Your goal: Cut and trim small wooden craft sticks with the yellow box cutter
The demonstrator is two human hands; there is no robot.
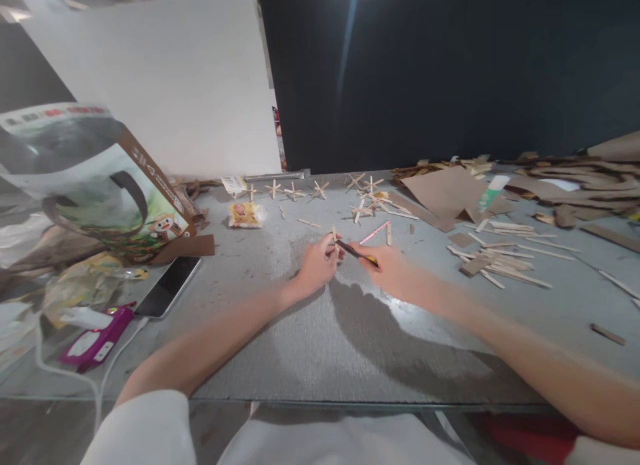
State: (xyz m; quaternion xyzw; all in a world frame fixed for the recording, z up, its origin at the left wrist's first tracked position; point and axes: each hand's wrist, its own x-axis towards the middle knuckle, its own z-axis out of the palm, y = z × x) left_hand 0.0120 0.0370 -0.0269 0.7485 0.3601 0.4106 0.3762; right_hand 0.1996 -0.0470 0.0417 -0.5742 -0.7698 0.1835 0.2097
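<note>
My left hand [319, 263] pinches a small piece made of pale wooden sticks [335, 234] near the middle of the table. From the right, my right hand [385, 266] grips a cutter knife [353, 250] with a dark front and a yellow part, its tip touching or very close to the sticks. A pink patterned strip [375, 233] and a short wooden stick [389, 234] lie just beyond my right hand. Several star shapes of crossed sticks [320, 189] stand farther back.
Loose sticks [510, 263] and brown cardboard [435, 193] are on the right, with a glue stick [493, 193]. On the left are a phone [170, 288], a purple object [97, 338], a white cable [103, 378], a large printed box [145, 198] and a yellow packet [247, 215].
</note>
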